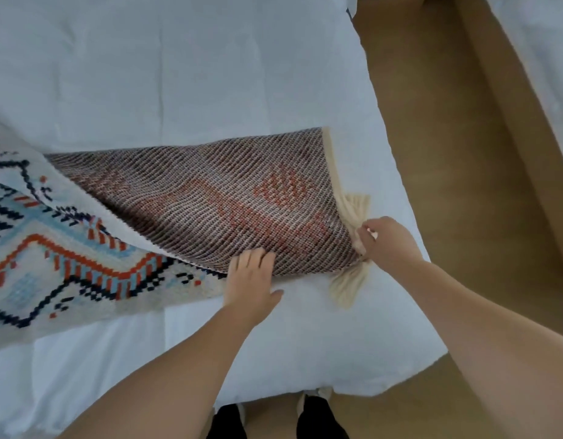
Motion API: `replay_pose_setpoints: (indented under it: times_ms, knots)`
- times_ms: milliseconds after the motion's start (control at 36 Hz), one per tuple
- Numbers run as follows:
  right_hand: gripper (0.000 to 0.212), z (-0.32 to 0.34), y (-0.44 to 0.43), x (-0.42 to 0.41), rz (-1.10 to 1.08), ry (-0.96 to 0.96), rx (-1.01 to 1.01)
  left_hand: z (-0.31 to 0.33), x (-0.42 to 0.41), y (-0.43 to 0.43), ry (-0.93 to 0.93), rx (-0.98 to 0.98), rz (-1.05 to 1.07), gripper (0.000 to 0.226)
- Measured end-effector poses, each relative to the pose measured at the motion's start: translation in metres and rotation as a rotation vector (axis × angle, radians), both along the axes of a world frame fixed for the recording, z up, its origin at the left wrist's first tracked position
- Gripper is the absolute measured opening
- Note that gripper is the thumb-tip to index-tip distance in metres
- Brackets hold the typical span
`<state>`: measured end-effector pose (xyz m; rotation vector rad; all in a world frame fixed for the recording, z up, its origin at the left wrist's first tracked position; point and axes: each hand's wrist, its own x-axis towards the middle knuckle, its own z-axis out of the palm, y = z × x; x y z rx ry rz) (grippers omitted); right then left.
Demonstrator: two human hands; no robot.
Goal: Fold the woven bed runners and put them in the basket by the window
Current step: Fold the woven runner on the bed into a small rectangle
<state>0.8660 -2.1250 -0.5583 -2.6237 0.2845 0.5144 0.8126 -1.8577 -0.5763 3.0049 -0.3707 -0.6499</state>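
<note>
Woven cloth, white with blue, orange and navy diamonds: that long patterned bed runner (194, 198) lies on the white bed (178, 74). It runs in from nine o'clock, with its end turned over so the brown-red reverse faces up at centre. Your right hand (389, 240), at four o'clock, has a narrow grip pinching the cream fringed end. Your left hand (251, 277), at six o'clock, has a wide grip, fingers flat on the reverse at the near edge. The runner looks thick yet floppy, fairly light and not slippery, so it should drape and keep a crease. Take it by the woven corners, I'd say; the cream tassels (346, 286) would likely just pull and tangle. The runner's far end is cut off at nine o'clock, and your right fingertips are lost in the fringe. No basket or window shows, only brown floor (463, 153) at two o'clock.
</note>
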Motion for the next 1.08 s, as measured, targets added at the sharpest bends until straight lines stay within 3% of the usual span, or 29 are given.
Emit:
replay_pose_setpoints:
  times_ms: [111, 167, 222, 333, 417, 528, 667, 833, 917, 1083]
  knots:
    - [0.07, -0.018, -0.001, 0.007, -0.312, 0.232, 0.238, -0.019, 0.0, -0.032, 0.009, -0.018, -0.07, 0.079]
    - [0.075, -0.026, 0.004, 0.008, -0.361, 0.269, 0.317, -0.029, 0.002, -0.044, -0.015, -0.036, -0.052, 0.073]
    - [0.061, -0.033, 0.012, 0.005, -0.373, 0.259, 0.363, -0.035, 0.006, -0.051, -0.057, -0.042, -0.037, 0.058]
    - [0.012, -0.037, 0.018, 0.0, -0.336, 0.156, 0.307, -0.031, 0.018, -0.05, 0.005, -0.073, -0.046, 0.04]
    - [0.005, -0.03, -0.001, -0.01, -0.337, 0.128, 0.22, -0.024, 0.014, -0.053, 0.048, -0.133, -0.123, 0.032]
    - [0.004, -0.024, -0.024, -0.03, -0.352, 0.235, 0.126, -0.018, -0.011, -0.067, 0.103, -0.152, -0.197, 0.035]
    - [0.007, -0.019, -0.011, -0.032, -0.229, 0.247, 0.033, -0.029, -0.02, -0.056, 0.103, -0.161, -0.143, 0.039]
    - [0.084, -0.007, 0.012, -0.025, -0.089, 0.129, -0.187, -0.016, -0.022, -0.012, 0.057, -0.163, -0.126, 0.05]
    - [0.079, 0.002, 0.036, -0.023, 0.057, 0.093, -0.254, 0.001, -0.027, 0.026, 0.041, -0.129, -0.015, 0.051]
    - [0.057, 0.044, 0.117, -0.022, 0.22, 0.158, -0.169, 0.047, -0.038, 0.109, 0.064, -0.136, 0.195, 0.047]
